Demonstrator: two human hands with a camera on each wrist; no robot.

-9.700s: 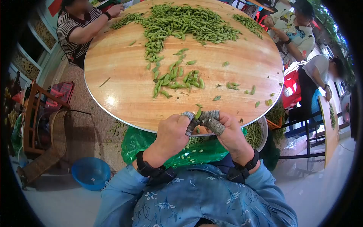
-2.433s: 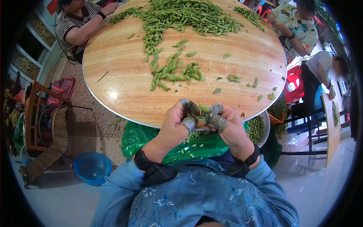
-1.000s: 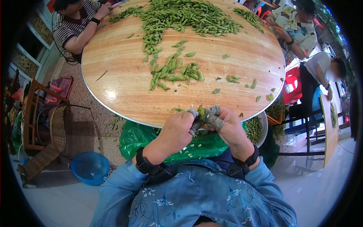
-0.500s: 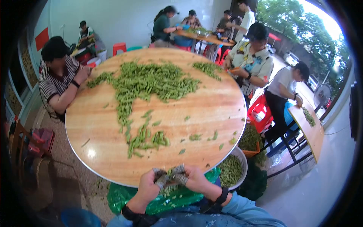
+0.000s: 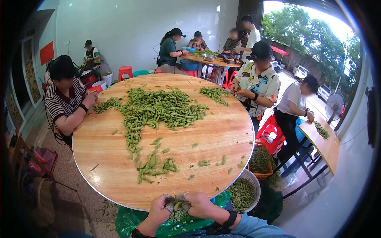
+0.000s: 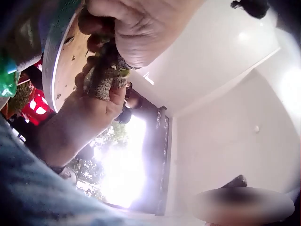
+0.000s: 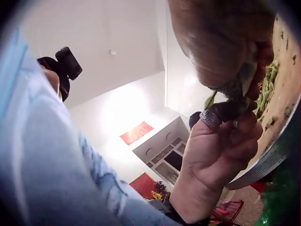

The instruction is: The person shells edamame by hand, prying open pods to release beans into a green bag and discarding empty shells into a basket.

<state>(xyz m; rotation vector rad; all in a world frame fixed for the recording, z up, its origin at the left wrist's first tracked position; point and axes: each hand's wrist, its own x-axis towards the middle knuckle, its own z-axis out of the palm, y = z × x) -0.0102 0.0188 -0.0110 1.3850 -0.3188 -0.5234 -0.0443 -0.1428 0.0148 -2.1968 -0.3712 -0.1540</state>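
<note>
Both hands meet just past the near edge of the round wooden table (image 5: 107, 158). Grey knitted covers wrap the thumbs and some fingers. My left hand (image 5: 158, 214) and right hand (image 5: 201, 205) pinch a green soybean pod (image 5: 177, 206) between them. In the right wrist view, one tip of the pod (image 7: 211, 100) sticks out between the covered fingertips; the rest is hidden by fingers. Below the hands lie pale shelled beans (image 5: 179, 216) in a green plastic bag (image 5: 129, 221). A large heap of soybean pods (image 5: 158, 107) covers the table's far half, with a smaller scatter (image 5: 156, 166) nearer me.
A white basin (image 5: 258, 188) of pods stands right of the bag, with an orange crate (image 5: 271, 173) behind it. One person (image 5: 65, 99) sits at the table's left, another (image 5: 260, 85) at its right. A side table (image 5: 317, 142) stands farther right.
The head view has tilted up, bringing the room into sight and the hands to the bottom of the picture. Both hands stay together, pinching at pods throughout.
</note>
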